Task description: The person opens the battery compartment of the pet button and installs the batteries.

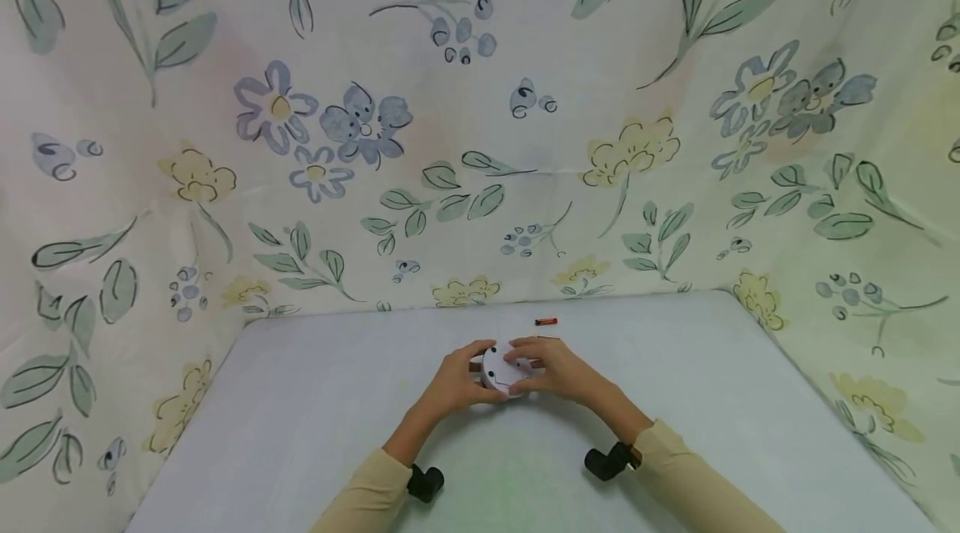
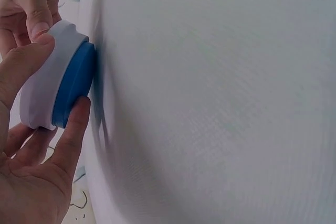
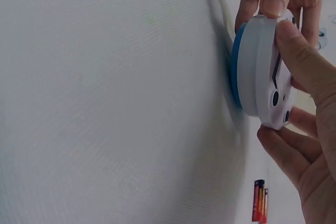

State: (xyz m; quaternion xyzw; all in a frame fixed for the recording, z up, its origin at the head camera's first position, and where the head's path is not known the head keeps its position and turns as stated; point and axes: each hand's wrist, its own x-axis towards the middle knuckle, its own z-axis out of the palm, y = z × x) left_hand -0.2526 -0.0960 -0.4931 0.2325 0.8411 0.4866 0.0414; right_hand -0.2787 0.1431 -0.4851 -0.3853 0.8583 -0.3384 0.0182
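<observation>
- Left hand [image 1: 456,380], fingers part-curled, grips a round device [image 1: 499,372], thumb on its white casing, one finger on its blue base.
- Between both hands, the device is held over a white tabletop [image 1: 322,433], dark round spots and a dark line on its face.
- Right hand [image 1: 553,370], also part-curled, grips its opposite edge.
- Red-and-black batteries [image 3: 257,203] lie beyond, print too small to read.
</observation>
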